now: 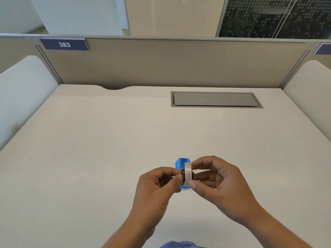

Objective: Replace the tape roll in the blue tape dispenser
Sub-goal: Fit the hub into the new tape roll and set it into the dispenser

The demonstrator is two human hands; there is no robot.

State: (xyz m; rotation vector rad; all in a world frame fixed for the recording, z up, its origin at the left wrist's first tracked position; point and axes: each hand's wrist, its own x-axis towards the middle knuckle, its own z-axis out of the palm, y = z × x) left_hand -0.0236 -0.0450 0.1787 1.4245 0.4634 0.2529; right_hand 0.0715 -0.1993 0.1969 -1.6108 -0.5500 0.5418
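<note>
A blue tape dispenser (179, 164) sits on the white desk (107, 149), mostly hidden behind my hands. In front of it I hold a clear tape roll (188, 173) on edge, with a black hub (183, 174) sticking out of its centre on the left side. My left hand (157, 187) pinches the black hub with thumb and fingers. My right hand (217, 183) grips the tape roll by its rim, fingers above and thumb below. Both hands hover just above the desk near its front edge.
A grey cable hatch (215, 99) is set into the desk at the back right. Beige partition panels (170, 65) wall the desk at the back, with white side dividers (23, 97) left and right. A label reading 383 (64, 44) hangs at the upper left.
</note>
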